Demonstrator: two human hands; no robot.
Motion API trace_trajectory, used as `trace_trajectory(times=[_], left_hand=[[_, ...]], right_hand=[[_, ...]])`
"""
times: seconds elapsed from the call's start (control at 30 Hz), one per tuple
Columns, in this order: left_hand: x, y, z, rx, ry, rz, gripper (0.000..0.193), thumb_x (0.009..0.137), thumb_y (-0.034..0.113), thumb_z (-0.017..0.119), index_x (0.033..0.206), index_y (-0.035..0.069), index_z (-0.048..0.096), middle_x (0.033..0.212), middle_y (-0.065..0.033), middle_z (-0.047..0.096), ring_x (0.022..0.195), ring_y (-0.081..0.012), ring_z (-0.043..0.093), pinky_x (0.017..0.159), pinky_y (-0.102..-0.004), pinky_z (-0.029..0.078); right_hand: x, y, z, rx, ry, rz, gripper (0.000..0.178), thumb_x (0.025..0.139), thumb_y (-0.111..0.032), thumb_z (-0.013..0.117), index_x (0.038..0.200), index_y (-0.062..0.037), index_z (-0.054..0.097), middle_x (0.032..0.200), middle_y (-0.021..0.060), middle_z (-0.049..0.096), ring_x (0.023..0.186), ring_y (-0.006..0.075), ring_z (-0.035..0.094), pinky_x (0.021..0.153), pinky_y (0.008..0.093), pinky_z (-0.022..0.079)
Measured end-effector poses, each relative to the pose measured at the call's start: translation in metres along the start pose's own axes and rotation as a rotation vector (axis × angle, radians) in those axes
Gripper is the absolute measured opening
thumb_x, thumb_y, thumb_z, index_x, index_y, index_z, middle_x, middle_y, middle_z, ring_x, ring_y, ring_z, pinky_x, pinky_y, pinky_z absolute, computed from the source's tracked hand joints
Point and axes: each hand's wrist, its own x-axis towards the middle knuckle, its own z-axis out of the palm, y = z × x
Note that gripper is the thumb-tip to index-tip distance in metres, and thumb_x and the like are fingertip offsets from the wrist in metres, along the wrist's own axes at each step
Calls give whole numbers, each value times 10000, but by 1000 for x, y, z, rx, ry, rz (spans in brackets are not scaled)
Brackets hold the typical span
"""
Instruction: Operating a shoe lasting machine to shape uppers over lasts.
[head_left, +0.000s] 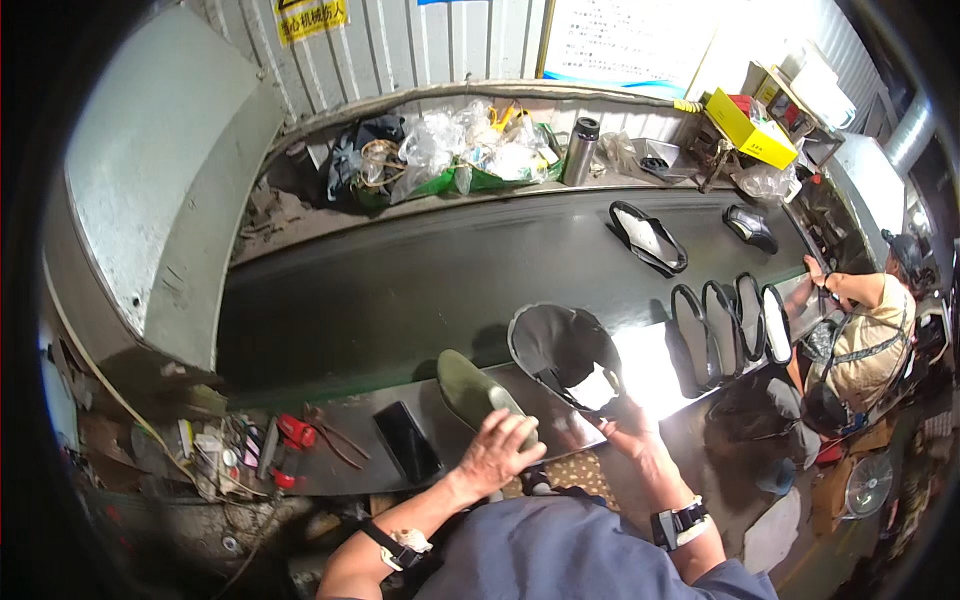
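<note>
My left hand (497, 447) has its fingers curled over the near end of an olive-green shoe last (462, 385), which lies slanted at the edge of the dark belt. My right hand (630, 430) grips the lower rim of a black shoe upper (548, 340). The upper stands spread open like a wide cuff, and something white shows inside it. The two pieces are side by side, a small gap between them. My right thumb and some fingertips are partly hidden by the upper.
A black phone (407, 442), pliers (340, 442) and a red tool (293, 445) lie left. Several black shoes (705, 335) line the right side; another shoe (648, 238) sits farther back. Behind stands a steel flask (580, 152). A co-worker (868, 325) sits at far right.
</note>
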Motion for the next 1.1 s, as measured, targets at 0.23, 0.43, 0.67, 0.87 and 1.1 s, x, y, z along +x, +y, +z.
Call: trace_trajectory(times=[0.23,0.43,0.67,0.87,1.1], left_hand=[[2,26,33,-518,63,-249,266,821,324,787,896,79,715,991,-53,675,971,-236,601,944,-408,446],[10,-77,5,-2073,291,-1627,393,911,386,713,1141,77,637,1028,-61,688,916,-191,653,815,-341,523],[-14,-112,39,-899,294,-1570,221,922,204,720,973,-9,746,879,-54,729,831,-175,668,736,-346,520],[-5,-120,65,-516,310,-1556,288,897,303,707,960,26,756,866,-138,744,785,-258,699,745,-379,518],[-34,-71,67,-870,222,-1789,411,847,400,739,966,7,706,992,-147,730,1009,-315,676,900,-380,502]], right_hand=[[-43,-14,24,-512,110,-242,311,993,-252,628,1233,-56,641,1082,7,645,950,123,578,838,300,493],[-95,18,36,-1701,-563,-719,279,842,-80,743,1117,-48,706,803,56,618,706,196,602,1016,424,501],[-59,93,-4,-1851,-643,-1113,402,731,-37,791,1113,-112,688,987,95,604,922,310,615,1009,506,509],[-21,112,-1,-1523,-313,-1128,778,693,-173,918,1323,27,508,1216,240,580,1102,441,589,953,467,494],[-52,69,-53,-1576,-556,-538,725,813,-152,810,1392,82,442,1354,305,514,1277,458,513,1083,455,413]])
